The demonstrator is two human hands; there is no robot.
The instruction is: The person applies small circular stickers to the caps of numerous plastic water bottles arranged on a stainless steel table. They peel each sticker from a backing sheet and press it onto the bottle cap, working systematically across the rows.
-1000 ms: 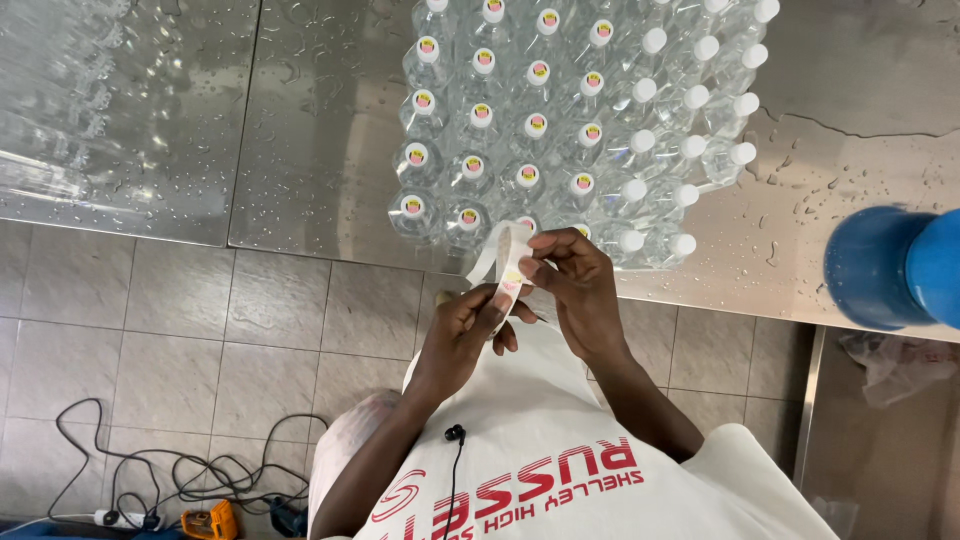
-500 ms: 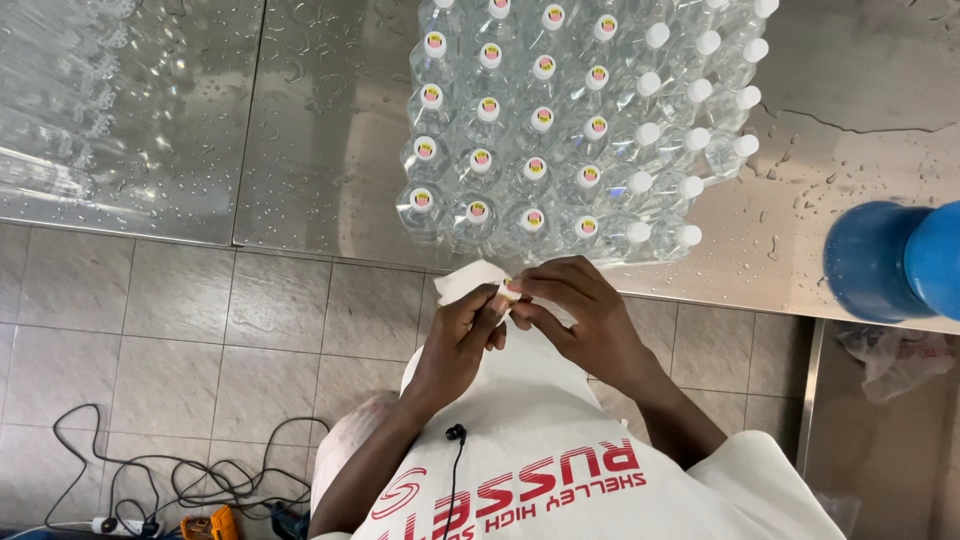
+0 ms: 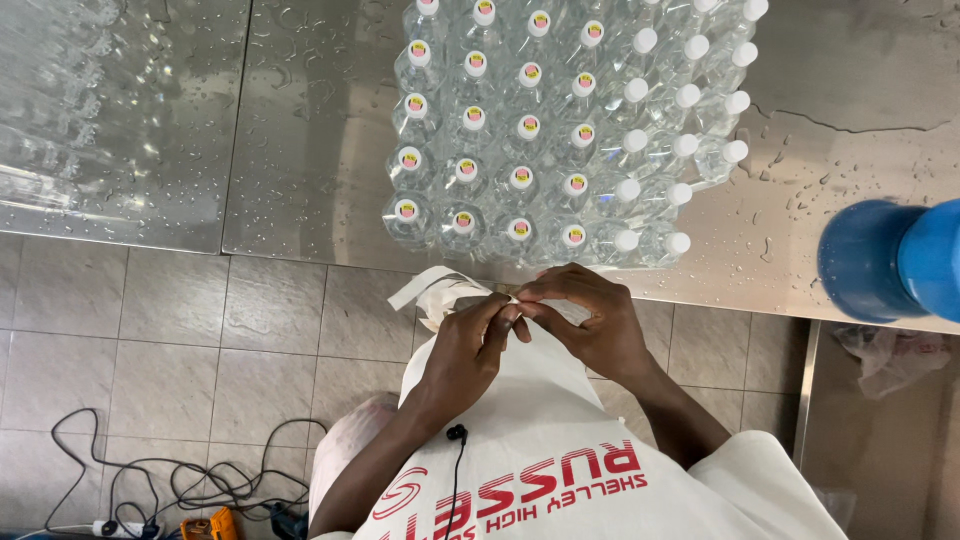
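My left hand (image 3: 468, 345) and my right hand (image 3: 585, 320) meet in front of my chest, just below the table's near edge. Both pinch a white paper strip (image 3: 432, 290) that curls out to the left of my fingers. Directly above my hands, several clear plastic bottles (image 3: 540, 140) with white caps stand packed in rows on the wet steel table (image 3: 300, 130). Many caps carry small round stickers; the caps toward the right are plain white.
A big blue bottle (image 3: 890, 258) juts in at the right edge. More clear bottles (image 3: 55, 90) lie at the far left of the table. The floor is grey tile (image 3: 150, 340), with black cables and a power strip (image 3: 160, 490) at lower left.
My hands have come down from the front row of bottles toward my chest, with the paper strip held between them and now curling to the left.
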